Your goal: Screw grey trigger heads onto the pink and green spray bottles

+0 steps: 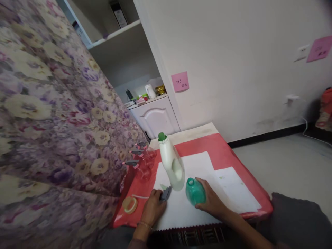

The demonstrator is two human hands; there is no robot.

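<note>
My right hand (209, 200) is wrapped round the right side of a green see-through bottle (194, 192), whose neck is uncapped. In my left hand (153, 209) is a dark grey spray nozzle (165, 195), with a thin white tube (140, 196) reaching out to the left. Behind both hands stands a tall pale green jug (171, 166) with a moulded handle and a green piece at its mouth. Several clear pink spray bottles (143, 171) with grey heads stand at the table's left side. Near my left hand lies a roll of tape (130, 205).
White paper sheets (199, 218) cover part of the red tabletop (225, 148). A floral curtain (64, 138) hangs along the left. Behind are a white cabinet (158, 119) and a wall with a pink note (180, 82). Dark fabric (298, 221) is at the right.
</note>
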